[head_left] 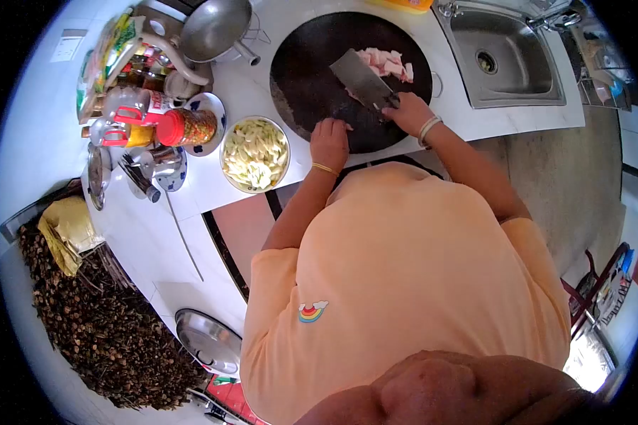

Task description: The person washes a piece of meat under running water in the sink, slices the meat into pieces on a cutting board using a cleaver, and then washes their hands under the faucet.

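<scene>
My right hand [407, 115] is closed round the handle of a cleaver [364, 78]. The broad grey blade slants up and left over a round, dark cutting board [305, 71]. Just beyond the blade lies a pile of pale pink sliced meat [386, 62]. My left hand [330, 144] rests at the near edge of the board, left of the cleaver and apart from it. Its fingers are bent and pressed together; a small pinkish bit shows by the fingertips, but what they hold is hidden.
Left of the board stands a bowl of pale cut vegetables [255, 154]. Farther left are a red-lidded jar [184, 127], bottles and seasonings. A wok [216, 30] sits at the back left. On the right is a steel sink [503, 53]. A metal lid-like dish [209, 340] lies lower left.
</scene>
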A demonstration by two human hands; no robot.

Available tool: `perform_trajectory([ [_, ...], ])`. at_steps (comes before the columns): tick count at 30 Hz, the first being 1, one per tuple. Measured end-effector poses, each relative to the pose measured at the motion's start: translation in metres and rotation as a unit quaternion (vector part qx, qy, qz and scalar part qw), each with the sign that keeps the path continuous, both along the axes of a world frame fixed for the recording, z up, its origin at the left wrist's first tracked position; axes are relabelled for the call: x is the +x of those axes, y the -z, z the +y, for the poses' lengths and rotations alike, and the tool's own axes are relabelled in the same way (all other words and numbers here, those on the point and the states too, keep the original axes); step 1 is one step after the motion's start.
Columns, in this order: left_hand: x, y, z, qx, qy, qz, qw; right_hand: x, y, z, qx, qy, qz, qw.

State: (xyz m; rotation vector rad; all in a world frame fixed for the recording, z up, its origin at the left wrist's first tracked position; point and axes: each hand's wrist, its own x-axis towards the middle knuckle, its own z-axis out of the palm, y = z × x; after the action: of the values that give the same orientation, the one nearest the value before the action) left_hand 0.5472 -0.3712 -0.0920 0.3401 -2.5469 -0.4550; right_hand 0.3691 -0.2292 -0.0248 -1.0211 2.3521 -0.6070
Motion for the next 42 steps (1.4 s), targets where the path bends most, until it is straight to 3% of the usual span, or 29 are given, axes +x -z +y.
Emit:
perform_trajectory([
  [1, -0.009, -0.004, 0.001, -0.006, 0.001, 0.006, 1.0, -0.004, -0.004, 0.005, 0.0, 0.035, -0.038, 0.999],
  [2, -0.019, -0.007, 0.003, 0.117, -0.04, 0.025, 0.992, -0.009, 0.017, 0.012, -0.078, 0.075, -0.114, 0.988],
  [3, -0.037, -0.014, -0.003, 0.233, -0.075, 0.052, 0.968, -0.017, 0.006, 0.01, -0.091, 0.075, -0.101, 0.988],
  [5, -0.051, -0.012, -0.012, 0.26, -0.086, 0.054, 0.96, -0.008, -0.018, 0.021, -0.099, 0.175, -0.352, 0.914],
  [6, -0.059, -0.014, -0.015, 0.501, -0.101, 0.093, 0.855, -0.004, -0.022, 0.023, -0.137, 0.2, -0.442, 0.864],
  [7, -0.063, -0.015, -0.018, 0.707, -0.11, 0.122, 0.688, -0.002, -0.022, 0.022, -0.139, 0.202, -0.441, 0.863],
  [8, -0.066, -0.015, -0.022, 0.759, -0.091, 0.094, 0.637, 0.0, -0.018, 0.021, -0.151, 0.207, -0.489, 0.834],
  [9, -0.069, -0.023, -0.019, 0.759, -0.088, 0.092, 0.638, 0.002, -0.017, 0.021, -0.162, 0.212, -0.535, 0.801],
  [11, -0.071, -0.043, -0.012, 0.895, 0.015, 0.099, 0.435, 0.007, -0.019, 0.016, -0.158, 0.204, -0.551, 0.794],
  [15, -0.074, -0.056, 0.005, 0.924, 0.093, 0.089, 0.36, 0.015, -0.008, 0.012, -0.153, 0.217, -0.6, 0.755],
  [17, -0.073, -0.037, 0.005, 0.921, 0.082, 0.076, 0.374, 0.016, 0.0, 0.012, -0.144, 0.224, -0.558, 0.786],
  [21, -0.074, -0.021, 0.007, 0.908, 0.062, 0.095, 0.404, 0.016, -0.001, 0.014, -0.15, 0.23, -0.568, 0.776],
  [24, -0.079, -0.015, 0.002, 0.919, 0.043, 0.104, 0.377, 0.02, -0.004, 0.016, -0.139, 0.239, -0.592, 0.756],
  [27, -0.08, -0.011, 0.0, 0.908, 0.06, 0.083, 0.406, 0.021, -0.004, 0.019, -0.135, 0.224, -0.58, 0.771],
  [29, -0.077, -0.012, 0.001, 0.914, 0.055, 0.066, 0.397, 0.021, 0.008, 0.019, -0.154, 0.231, -0.534, 0.799],
  [34, -0.068, -0.03, 0.013, 0.928, 0.055, 0.05, 0.366, 0.017, 0.002, 0.014, -0.191, 0.286, -0.549, 0.762],
  [39, -0.065, -0.027, 0.015, 0.902, 0.067, 0.045, 0.425, 0.02, 0.004, 0.012, -0.194, 0.303, -0.548, 0.755],
  [40, -0.065, -0.017, 0.009, 0.902, 0.068, 0.043, 0.425, 0.019, 0.012, 0.013, -0.241, 0.32, -0.535, 0.744],
  [42, -0.064, 0.001, -0.007, 0.914, 0.183, 0.065, 0.356, 0.014, 0.017, 0.018, -0.288, 0.34, -0.519, 0.729],
])
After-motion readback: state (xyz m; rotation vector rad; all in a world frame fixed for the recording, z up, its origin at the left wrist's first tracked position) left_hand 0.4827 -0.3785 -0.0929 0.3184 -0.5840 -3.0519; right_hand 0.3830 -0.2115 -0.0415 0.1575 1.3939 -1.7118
